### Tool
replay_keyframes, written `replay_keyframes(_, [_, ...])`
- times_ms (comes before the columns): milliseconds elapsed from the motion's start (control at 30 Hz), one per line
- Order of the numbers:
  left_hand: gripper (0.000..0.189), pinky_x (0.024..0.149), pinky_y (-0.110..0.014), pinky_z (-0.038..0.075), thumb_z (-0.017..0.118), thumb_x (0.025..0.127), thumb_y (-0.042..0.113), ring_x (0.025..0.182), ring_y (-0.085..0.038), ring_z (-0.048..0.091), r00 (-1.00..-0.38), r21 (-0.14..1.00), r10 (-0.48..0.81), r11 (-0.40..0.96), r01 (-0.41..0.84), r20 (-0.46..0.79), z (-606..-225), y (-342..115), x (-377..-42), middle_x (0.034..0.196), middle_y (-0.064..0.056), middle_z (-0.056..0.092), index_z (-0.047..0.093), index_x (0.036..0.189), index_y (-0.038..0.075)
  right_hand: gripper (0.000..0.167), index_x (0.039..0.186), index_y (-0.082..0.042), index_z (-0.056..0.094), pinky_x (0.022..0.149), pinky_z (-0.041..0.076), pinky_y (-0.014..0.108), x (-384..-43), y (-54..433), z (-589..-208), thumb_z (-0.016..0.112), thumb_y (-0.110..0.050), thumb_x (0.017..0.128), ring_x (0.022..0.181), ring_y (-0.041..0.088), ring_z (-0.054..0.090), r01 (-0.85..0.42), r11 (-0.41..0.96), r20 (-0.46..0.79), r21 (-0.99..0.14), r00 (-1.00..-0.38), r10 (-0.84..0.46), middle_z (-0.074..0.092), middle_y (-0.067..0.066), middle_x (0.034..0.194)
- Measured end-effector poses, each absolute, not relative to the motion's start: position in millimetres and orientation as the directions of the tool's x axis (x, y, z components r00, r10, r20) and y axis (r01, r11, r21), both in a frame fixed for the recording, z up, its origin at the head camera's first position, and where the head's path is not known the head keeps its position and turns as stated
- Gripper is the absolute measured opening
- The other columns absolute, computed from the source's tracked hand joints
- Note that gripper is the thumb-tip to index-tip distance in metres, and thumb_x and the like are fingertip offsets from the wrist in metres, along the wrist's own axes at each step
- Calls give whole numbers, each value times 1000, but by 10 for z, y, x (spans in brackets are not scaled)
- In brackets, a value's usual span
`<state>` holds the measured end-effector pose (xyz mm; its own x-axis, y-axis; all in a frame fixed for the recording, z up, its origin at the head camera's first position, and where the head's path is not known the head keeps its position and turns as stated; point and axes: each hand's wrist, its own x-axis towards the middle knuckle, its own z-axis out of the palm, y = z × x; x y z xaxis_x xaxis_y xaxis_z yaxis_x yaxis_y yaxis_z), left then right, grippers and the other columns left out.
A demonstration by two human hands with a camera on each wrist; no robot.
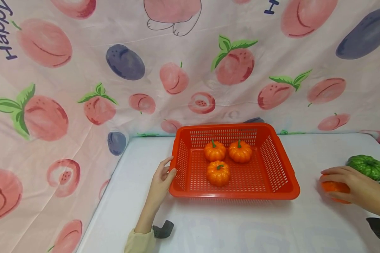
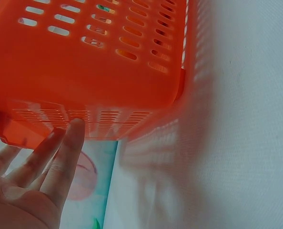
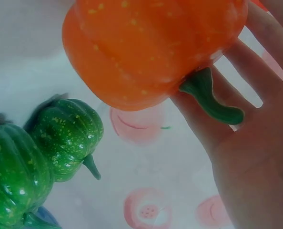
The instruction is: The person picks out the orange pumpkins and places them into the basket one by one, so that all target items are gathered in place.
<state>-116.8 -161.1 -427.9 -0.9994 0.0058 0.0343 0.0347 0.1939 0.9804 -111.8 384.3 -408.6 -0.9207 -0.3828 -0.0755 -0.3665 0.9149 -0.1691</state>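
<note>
My left hand (image 1: 160, 179) holds the left rim of a red plastic basket (image 1: 234, 195), thumb at the rim. In the left wrist view its fingers (image 2: 67, 157) reach to the perforated outer wall. Three small orange pumpkins (image 1: 219, 173) with green stems sit inside the basket. Right of the basket, my right hand (image 1: 351, 182) grips another orange pumpkin (image 1: 334, 187), its fingers over the top and thumb along the near side. The right wrist view shows this pumpkin (image 3: 151, 52) close up, its curved green stem pointing toward the palm.
Two green pumpkins (image 1: 366, 167) lie beside the right hand, one partly hidden by the forearm. A white cloth covers the table (image 1: 228, 225). Behind and to the left hangs a pink fruit-print curtain (image 1: 183, 45).
</note>
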Motion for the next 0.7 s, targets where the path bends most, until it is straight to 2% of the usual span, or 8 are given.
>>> replay_keyframes(700, [48, 91, -35, 56, 60, 100, 24, 113, -31, 64, -999, 980, 3, 194, 34, 34, -4291, -1610, -1172, 128, -17, 63, 46, 146, 22, 36, 103, -12, 75, 85, 53, 60, -1135, 3659, -3902, 88, -23, 72, 109, 41, 48, -370, 908, -70, -196, -918, -389, 62, 20, 120])
